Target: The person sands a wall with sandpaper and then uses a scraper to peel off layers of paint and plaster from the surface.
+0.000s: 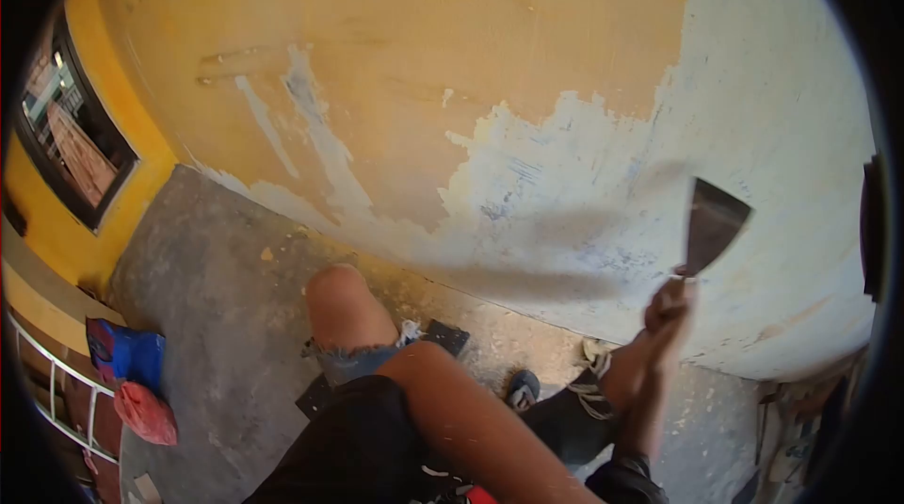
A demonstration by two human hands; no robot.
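Note:
A paint scraper [718, 223] with a wide, dark, flared blade points upward in front of the wall. My right hand [670, 311] is closed around its handle, slightly blurred, near my bent right knee [626, 374]. Behind the blade, the wall [574, 193] shows pale, stripped plaster with bluish marks, and ragged-edged yellow paint [395, 24] covers the upper left part. Two pale scraped streaks run down through that paint. My left forearm [490, 419] crosses low over my body from a bent elbow, and its hand lies outside the picture.
On the grey concrete floor [217, 259], paint flakes lie along the wall's foot. A blue bag [141, 353] and a red plastic bag [146, 413] sit at the left beside a white metal rack [71, 382]. A dark-framed window [80, 127] is set in the left wall.

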